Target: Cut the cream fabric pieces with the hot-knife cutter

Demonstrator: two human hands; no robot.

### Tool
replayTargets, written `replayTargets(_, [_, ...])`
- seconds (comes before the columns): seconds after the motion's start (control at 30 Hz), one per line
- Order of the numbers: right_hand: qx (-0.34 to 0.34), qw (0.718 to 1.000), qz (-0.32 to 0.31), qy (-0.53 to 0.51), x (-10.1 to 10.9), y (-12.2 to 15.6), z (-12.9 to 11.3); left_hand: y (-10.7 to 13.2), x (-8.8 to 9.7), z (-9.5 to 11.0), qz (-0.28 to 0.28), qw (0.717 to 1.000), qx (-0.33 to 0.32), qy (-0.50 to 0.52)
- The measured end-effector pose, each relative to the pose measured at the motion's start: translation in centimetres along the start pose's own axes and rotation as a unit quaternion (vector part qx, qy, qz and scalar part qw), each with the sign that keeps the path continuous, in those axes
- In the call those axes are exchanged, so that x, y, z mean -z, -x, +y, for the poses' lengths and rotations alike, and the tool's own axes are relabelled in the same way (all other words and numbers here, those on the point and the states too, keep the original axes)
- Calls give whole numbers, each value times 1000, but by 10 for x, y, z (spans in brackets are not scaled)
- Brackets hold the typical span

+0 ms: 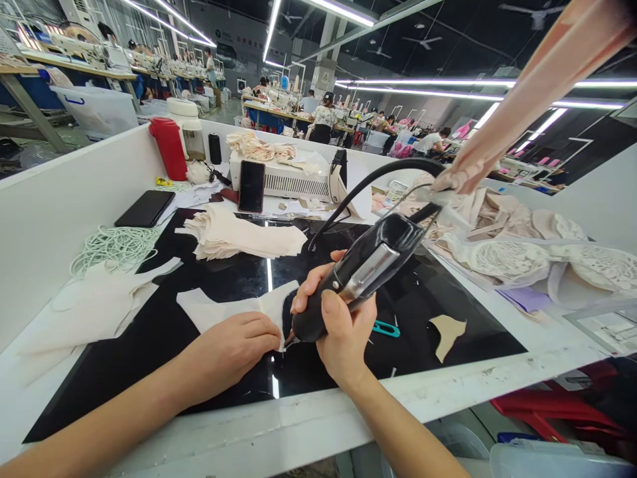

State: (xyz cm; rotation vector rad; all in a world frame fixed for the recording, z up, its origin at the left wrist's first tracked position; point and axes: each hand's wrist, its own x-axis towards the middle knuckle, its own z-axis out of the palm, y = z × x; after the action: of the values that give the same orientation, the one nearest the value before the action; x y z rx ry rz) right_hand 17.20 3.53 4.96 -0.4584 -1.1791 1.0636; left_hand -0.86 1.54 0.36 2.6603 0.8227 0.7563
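My right hand [343, 325] is wrapped around a black corded electric hand tool [358, 272] with a silver panel on its side. The tool leans down to the left, and its narrow tip meets the right edge of a white cut fabric piece [223, 307]. Close by, my left hand [243, 348] has its fingers pressed together on that edge, holding the fabric against the shiny black board [199, 372]. Behind both hands lies a stack of cream fabric pieces [243, 234]. Just right of my right hand is a teal thread snipper [386, 328].
A beige fabric scrap [448, 334] lies on the right of the board. Lace bra cups [512, 261] pile up beyond it. Pale green cord [117, 247] and loose fabric [94, 305] lie left. A phone [251, 187] leans on a white machine [291, 182]. The cable [368, 178] arches overhead.
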Motion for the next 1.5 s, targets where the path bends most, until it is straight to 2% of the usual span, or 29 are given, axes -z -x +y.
replayTargets(0.2, [-11,1000,6,-2,1,5,-3,5,1,-1,8,999,18,32])
replayTargets(0.37, [-24,1000,2,-7,3,12,-6,7,0,0,-21,999,5,25])
replayTargets(0.57, [-28,999,-35,-21,9,12,-13,11,6,17,-58,997,-9,41])
replayTargets(0.7, [11,1000,26,7,20,-8,-21,17,21,34,-99,993,2,60])
replayTargets(0.83, [27,996,77,43,33,-26,-20,13,28,35,-80,996,-7,25])
replayTargets(0.97, [35,995,76,45,38,-28,-13,-4,16,26,-28,997,-40,-56])
replayTargets(1.1, [37,997,60,40,35,-26,-7,-22,-3,20,-8,991,-58,-121])
replayTargets(1.27, [37,996,56,52,33,-26,2,-33,-16,14,-30,981,-51,-184])
replayTargets(1.5, [48,996,47,51,34,-25,3,-28,-15,11,-59,979,-24,-194])
